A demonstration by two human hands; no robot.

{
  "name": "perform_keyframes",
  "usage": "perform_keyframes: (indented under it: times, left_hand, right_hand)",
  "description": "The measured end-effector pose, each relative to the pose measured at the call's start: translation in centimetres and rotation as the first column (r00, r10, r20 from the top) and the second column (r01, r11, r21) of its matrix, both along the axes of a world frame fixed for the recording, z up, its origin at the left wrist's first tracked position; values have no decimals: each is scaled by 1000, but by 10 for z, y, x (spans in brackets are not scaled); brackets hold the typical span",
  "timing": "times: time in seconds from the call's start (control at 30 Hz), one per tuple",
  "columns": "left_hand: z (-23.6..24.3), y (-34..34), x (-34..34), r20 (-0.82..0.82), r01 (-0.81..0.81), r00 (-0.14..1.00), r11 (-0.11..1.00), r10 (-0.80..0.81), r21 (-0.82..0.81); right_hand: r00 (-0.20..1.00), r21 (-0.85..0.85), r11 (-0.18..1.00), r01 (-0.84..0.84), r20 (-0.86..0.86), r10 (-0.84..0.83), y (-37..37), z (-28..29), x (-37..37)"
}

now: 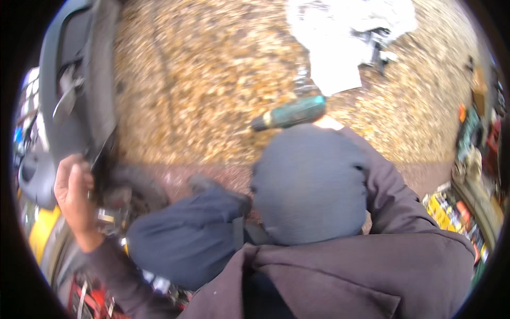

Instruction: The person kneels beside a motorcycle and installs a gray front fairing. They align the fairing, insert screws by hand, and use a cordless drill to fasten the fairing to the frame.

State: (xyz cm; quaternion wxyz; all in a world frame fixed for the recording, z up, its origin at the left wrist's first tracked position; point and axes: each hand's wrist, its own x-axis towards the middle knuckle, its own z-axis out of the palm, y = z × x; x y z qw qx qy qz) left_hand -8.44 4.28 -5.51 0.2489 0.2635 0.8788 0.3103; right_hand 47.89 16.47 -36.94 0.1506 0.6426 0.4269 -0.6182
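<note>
My left hand (74, 194) is raised at the left, beside the edge of a grey vehicle panel. Its fingers curl inward with the thumb against them; blur hides what they hold, if anything. Past my bent knee (311, 183), a teal power drill (297, 112) with a dark nose points left. My right hand (329, 123) is at the drill's rear end and seems closed on it. The knee and sleeve cover most of that hand.
The grey vehicle part (101, 69) rises along the left. White plastic sheeting (340, 48) lies on the brown gravel (212, 80) ahead. Tools and a yellow case (443, 212) sit at the right; red items (93, 297) lie at lower left.
</note>
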Motion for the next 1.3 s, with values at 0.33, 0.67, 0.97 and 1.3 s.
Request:
perform_keyframes:
  times: [0.33,0.67,0.97,1.3]
  left_hand:
    - [-236,166,164,234,777,627,574,-743,-259]
    - [-340,173,262,68,646,763,761,-642,-59]
    - [-353,212,269,-206,806,526,561,-825,-188]
    - [-301,179,200,322,76,936,975,-143,211]
  right_hand:
    - [942,-99,938,332,-24,-336,-68,53,26]
    - [831,-74,828,555,96,-548,-82,79,81]
    - [808,-108,801,589,95,-582,-75,73,85]
    - [793,-181,838,514,-271,-545,19,66,-21]
